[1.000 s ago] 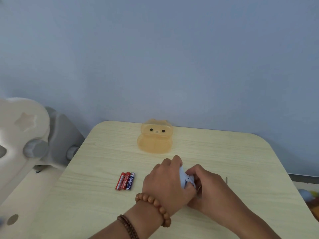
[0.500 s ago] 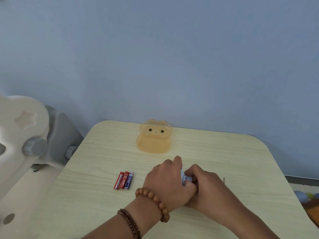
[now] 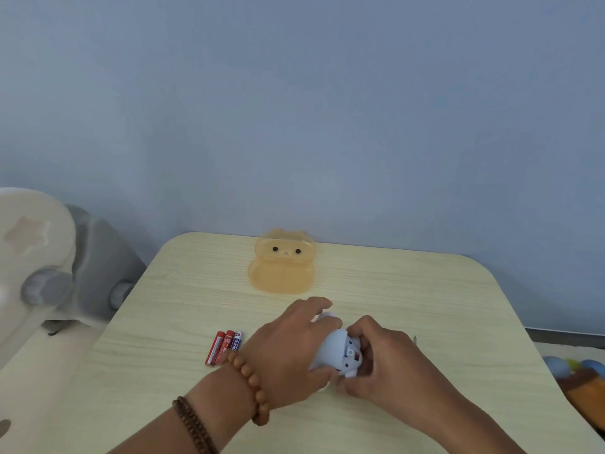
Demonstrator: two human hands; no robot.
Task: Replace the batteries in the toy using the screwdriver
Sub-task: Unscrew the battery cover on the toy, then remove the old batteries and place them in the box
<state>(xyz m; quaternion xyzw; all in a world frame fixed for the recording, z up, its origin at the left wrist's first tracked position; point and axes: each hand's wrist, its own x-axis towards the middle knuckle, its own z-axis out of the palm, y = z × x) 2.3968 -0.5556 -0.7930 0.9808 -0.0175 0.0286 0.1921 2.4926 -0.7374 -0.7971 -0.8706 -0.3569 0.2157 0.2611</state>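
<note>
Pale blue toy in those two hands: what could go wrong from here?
1. The three batteries lie loose on the table, right beside the left wrist; a sideways nudge might roll them away.
2. The left hand and right hand both grip the pale blue toy, and their fingers hide much of it; any small part worked loose there could drop unseen.
</note>
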